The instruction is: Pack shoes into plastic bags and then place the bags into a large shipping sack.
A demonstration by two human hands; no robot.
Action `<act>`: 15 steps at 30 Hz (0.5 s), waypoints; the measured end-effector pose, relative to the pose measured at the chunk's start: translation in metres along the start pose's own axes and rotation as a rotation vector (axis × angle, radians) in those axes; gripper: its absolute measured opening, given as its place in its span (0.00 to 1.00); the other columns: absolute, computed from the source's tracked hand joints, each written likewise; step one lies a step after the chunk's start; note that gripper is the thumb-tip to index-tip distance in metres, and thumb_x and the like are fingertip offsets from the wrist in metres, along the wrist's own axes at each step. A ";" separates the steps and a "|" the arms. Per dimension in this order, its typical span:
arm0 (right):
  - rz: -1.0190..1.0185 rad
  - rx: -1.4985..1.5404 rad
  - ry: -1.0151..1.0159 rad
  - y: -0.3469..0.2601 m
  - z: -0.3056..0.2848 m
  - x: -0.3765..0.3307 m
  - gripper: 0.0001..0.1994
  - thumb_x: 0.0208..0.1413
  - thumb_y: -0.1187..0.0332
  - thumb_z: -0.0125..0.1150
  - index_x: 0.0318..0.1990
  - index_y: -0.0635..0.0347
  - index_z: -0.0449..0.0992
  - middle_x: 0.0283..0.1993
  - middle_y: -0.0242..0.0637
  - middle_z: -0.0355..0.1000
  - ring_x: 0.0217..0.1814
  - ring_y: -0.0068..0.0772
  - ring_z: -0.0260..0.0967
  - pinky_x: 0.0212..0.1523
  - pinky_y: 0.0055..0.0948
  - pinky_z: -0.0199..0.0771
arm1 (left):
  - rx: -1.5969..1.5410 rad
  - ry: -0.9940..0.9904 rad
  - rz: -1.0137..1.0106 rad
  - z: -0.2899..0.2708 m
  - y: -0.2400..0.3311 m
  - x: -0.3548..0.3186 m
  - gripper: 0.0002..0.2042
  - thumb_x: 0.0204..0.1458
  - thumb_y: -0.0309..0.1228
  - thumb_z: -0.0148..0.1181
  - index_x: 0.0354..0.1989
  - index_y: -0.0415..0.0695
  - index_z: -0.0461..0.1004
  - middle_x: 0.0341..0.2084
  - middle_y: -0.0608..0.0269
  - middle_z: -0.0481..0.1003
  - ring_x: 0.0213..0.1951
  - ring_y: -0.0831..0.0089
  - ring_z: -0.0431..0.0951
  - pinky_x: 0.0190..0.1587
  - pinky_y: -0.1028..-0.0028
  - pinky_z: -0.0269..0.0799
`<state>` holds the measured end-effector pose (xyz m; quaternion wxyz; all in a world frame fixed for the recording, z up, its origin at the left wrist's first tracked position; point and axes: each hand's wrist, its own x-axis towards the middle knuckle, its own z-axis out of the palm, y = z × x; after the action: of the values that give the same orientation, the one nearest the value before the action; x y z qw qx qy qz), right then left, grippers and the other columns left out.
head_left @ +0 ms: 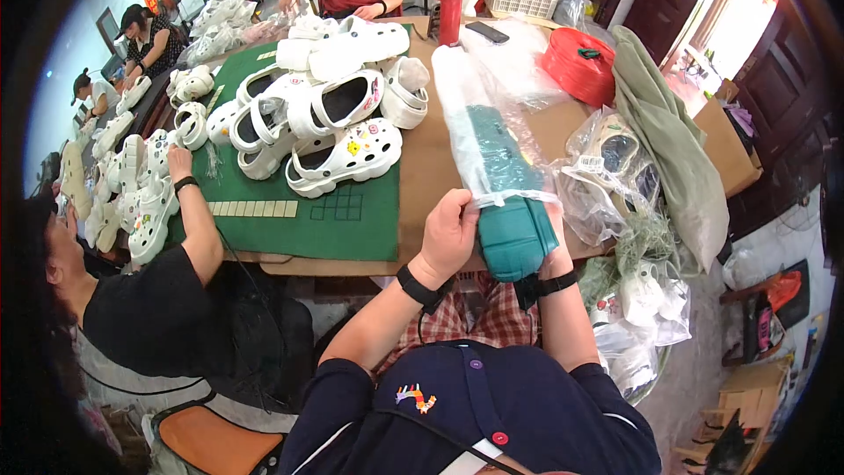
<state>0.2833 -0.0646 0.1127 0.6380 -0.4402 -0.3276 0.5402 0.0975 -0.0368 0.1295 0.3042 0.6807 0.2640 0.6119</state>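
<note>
A pair of teal clogs (517,242) lies partly inside a clear plastic bag (466,92) in front of me. Its nearer end sticks out past the bag's gathered mouth, while the rest shows through the film over the table edge. My left hand (450,233) is closed on the bag's mouth at the left side of the clogs, thumb on top. On the other side, my right hand (556,237) grips the clogs and bag edge, with most of its fingers hidden. Both wrists wear black bands.
Several white clogs with charms (347,154) are piled on a green mat (352,229) to the left. Bagged clogs (607,163), a red roll (578,66), a phone (486,32) and a red cup (448,18) lie around. A co-worker (158,299) sits close at left; others work beyond.
</note>
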 end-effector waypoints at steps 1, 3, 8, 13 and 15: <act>0.043 0.033 -0.031 0.003 -0.006 0.005 0.16 0.61 0.64 0.44 0.47 0.66 0.72 0.42 0.39 0.74 0.40 0.32 0.73 0.41 0.30 0.76 | 0.053 -0.033 0.057 -0.006 0.000 0.001 0.06 0.51 0.22 0.55 0.36 0.39 0.66 0.22 0.54 0.67 0.23 0.57 0.69 0.27 0.66 0.67; -0.080 -0.145 -0.011 0.015 -0.033 0.020 0.15 0.60 0.67 0.45 0.48 0.66 0.72 0.42 0.39 0.74 0.39 0.30 0.72 0.40 0.29 0.75 | 0.127 -0.130 0.142 -0.009 0.006 -0.002 0.04 0.51 0.21 0.54 0.34 0.39 0.67 0.22 0.54 0.67 0.22 0.56 0.69 0.26 0.65 0.66; -0.304 -0.313 0.174 0.003 -0.014 0.021 0.18 0.54 0.73 0.52 0.53 0.66 0.68 0.46 0.40 0.72 0.46 0.26 0.67 0.47 0.29 0.69 | 0.083 -0.149 -0.046 -0.019 -0.024 -0.058 0.05 0.50 0.21 0.52 0.36 0.39 0.66 0.26 0.50 0.69 0.27 0.53 0.72 0.30 0.64 0.68; -0.356 -1.310 0.202 0.016 0.009 0.030 0.19 0.54 0.64 0.54 0.48 0.71 0.66 0.43 0.63 0.69 0.48 0.65 0.64 0.48 0.51 0.64 | 0.172 -0.198 -0.495 -0.025 -0.098 -0.097 0.13 0.50 0.21 0.48 0.45 0.35 0.61 0.34 0.48 0.71 0.36 0.54 0.74 0.40 0.63 0.69; -0.349 -1.356 0.172 0.021 0.014 0.032 0.26 0.53 0.61 0.56 0.50 0.78 0.62 0.42 0.66 0.68 0.46 0.65 0.65 0.47 0.50 0.66 | 0.013 -0.202 -0.698 -0.025 -0.084 -0.086 0.26 0.45 0.18 0.47 0.56 0.33 0.54 0.45 0.43 0.67 0.47 0.48 0.69 0.52 0.60 0.64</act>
<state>0.2690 -0.0299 0.0971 0.3239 -0.7230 -0.6062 0.0701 0.0639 -0.0412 0.0112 0.5148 0.6086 0.4529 0.3994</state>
